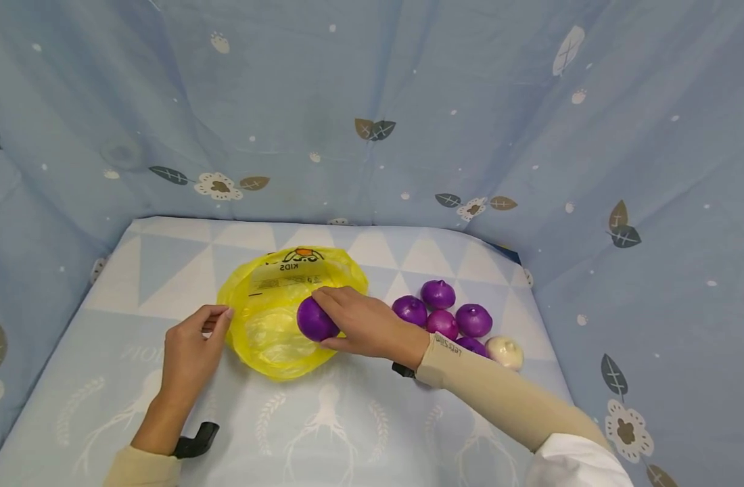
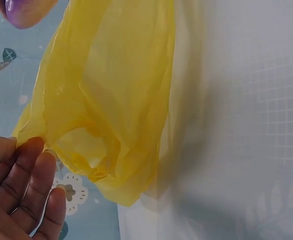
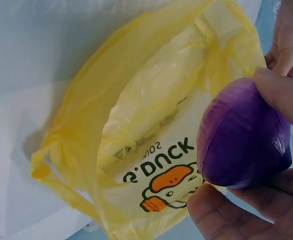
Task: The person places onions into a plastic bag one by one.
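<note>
Far left: left hand resting on the patterned table cover, fingertips pinched on the left edge of the yellow plastic bag; in the left wrist view, fingers lying close together against the thin film, the edge caught near the thumb. Next along: bag flat on the cover, mouth toward the near side, printed duck logo and lettering visible on the plastic. Just right of centre: right hand curled round a purple onion, held over the bag at its right side; in the right wrist view, thumb and fingers clamped on the onion, just above the bag's opening. Further right: cluster of purple onions lying on the cover, touching or just beside one another, partly hidden behind the beige sleeve. Rightmost in the group: one pale white onion. All round: blue leaf-printed cloth backdrop.
</note>
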The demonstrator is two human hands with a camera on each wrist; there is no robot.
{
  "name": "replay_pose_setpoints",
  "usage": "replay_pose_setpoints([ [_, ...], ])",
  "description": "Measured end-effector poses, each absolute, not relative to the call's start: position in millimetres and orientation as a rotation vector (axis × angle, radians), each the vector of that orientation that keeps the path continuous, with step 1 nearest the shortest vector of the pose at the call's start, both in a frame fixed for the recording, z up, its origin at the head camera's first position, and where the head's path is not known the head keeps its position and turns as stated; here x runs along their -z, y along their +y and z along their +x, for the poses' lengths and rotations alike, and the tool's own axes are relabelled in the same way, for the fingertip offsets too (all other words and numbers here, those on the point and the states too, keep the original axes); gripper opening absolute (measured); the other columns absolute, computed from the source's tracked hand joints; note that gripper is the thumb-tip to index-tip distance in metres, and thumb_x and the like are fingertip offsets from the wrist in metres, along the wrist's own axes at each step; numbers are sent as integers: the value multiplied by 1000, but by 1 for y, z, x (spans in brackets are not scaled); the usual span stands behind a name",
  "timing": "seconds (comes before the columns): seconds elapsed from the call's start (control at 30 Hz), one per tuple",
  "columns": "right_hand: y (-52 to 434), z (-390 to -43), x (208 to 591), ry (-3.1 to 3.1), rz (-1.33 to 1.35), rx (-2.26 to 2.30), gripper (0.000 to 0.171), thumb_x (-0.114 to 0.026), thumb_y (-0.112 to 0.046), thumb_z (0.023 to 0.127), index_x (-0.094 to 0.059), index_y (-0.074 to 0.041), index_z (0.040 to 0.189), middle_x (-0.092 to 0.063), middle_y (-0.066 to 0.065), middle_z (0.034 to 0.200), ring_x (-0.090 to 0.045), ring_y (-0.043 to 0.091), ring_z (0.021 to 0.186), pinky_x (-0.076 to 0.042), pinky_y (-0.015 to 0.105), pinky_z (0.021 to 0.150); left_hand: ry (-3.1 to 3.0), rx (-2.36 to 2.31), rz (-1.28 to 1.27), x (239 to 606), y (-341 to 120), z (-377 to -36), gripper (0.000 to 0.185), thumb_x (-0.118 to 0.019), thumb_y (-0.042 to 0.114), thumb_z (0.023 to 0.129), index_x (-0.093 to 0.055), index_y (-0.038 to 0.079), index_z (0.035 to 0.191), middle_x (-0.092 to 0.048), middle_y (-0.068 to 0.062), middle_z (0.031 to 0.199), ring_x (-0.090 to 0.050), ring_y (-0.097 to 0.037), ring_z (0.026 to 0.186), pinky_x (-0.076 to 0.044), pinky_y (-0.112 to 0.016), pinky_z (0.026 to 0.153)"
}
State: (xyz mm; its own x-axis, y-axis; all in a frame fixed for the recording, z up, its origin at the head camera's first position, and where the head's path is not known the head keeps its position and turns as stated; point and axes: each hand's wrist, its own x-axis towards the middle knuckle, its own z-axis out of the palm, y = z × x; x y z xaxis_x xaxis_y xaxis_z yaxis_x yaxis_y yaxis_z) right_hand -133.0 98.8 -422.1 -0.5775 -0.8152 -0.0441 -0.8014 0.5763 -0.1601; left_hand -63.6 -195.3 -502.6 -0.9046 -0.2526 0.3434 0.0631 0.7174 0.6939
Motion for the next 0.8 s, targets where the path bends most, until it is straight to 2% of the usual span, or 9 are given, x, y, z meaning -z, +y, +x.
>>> replay_pose_setpoints([
  [0.3, 73, -147, 436, 2661, -1338, 195, 85, -78, -42, 95, -37, -4, 159, -44, 14, 156, -57, 25, 132, -49, 32, 106, -2474, 1029, 124, 506, -196, -65, 18, -74, 14, 100, -75, -1, 109, -77, -15, 98, -71, -31, 82, -41, -11, 67],
  [0.6, 56, -157, 449, 2639, -1268, 284, 84, -77, -43, 95, -35, -12, 161, -46, 13, 151, -60, 22, 125, -50, 29, 104, -2489, 1042, 137, 509, -197, -66, 18, -73, 16, 100, -75, 0, 109, -77, -15, 97, -71, -30, 83, -41, -11, 67],
  [0.8, 47, -162, 459, 2636, -1246, 306, 90, -79, -42, 94, -32, -4, 160, -46, 12, 150, -58, 20, 128, -47, 26, 107, -2494, 1051, 146, 509, -197, -66, 18, -73, 15, 100, -75, 0, 110, -77, -15, 98, -71, -30, 83, -41, -11, 67],
])
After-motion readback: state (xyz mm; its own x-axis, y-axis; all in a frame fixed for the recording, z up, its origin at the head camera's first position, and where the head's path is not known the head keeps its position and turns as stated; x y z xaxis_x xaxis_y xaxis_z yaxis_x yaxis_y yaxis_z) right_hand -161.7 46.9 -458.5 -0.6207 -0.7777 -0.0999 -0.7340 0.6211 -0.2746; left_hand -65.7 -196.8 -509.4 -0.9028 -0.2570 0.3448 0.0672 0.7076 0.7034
